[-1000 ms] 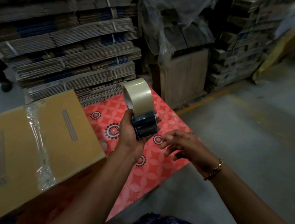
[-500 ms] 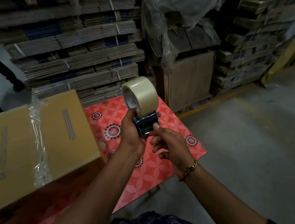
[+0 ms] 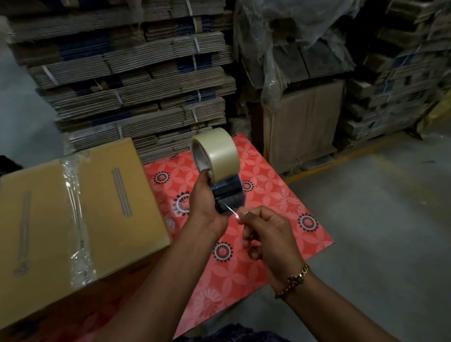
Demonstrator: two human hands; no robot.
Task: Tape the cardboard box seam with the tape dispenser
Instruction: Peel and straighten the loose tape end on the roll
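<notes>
Fronting stacked cardboard [image 3: 136, 78]: floral table [image 3: 269, 194].

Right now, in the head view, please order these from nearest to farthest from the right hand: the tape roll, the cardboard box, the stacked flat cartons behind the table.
From the right hand:
1. Tape roll, just above it, on the dispenser in the left hand.
2. Cardboard box, to the left on the table.
3. Stacked flat cartons, behind the table, farthest.
</notes>
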